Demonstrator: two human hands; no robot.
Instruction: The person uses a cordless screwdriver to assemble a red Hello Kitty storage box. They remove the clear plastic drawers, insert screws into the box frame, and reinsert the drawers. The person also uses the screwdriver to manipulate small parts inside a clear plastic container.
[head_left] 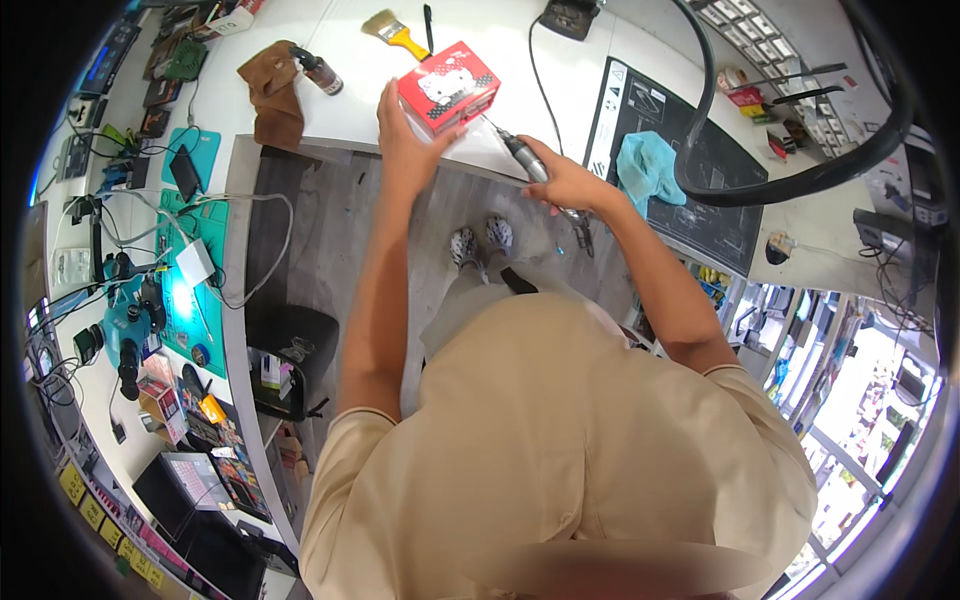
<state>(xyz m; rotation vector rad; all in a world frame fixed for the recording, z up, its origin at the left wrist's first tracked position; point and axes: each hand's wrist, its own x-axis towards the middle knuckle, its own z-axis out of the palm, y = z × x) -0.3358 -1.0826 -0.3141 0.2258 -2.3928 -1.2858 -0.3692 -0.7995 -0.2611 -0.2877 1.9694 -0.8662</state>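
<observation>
Red box (450, 85), cupped by our loosely curved left hand (410, 143), sat near the worktop's (345, 118) front edge; our right hand (568, 182) closed around a silver tool (523, 156).

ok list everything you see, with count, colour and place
table: one, white, top middle
box: one, red, on table
rotary-type tool: one, grey, tip near box
paintbrush: one, yellow, beyond box
pen: one, black, beside paintbrush
bottle: one, brown, left of box
cloth: one, brown, left of bottle
black mat: one, black, right of centre
rag: one, light blue, on black mat
hose: one, black, upper right
teal mats: two, teal, left
microscope: one, teal, left
clutter: uncounted, mixed, both sides
shirt: one, tan, lower middle
shoes: two, grey-white, centre
left hand: one, bare, against box
right hand: one, bare, holding tool
</observation>
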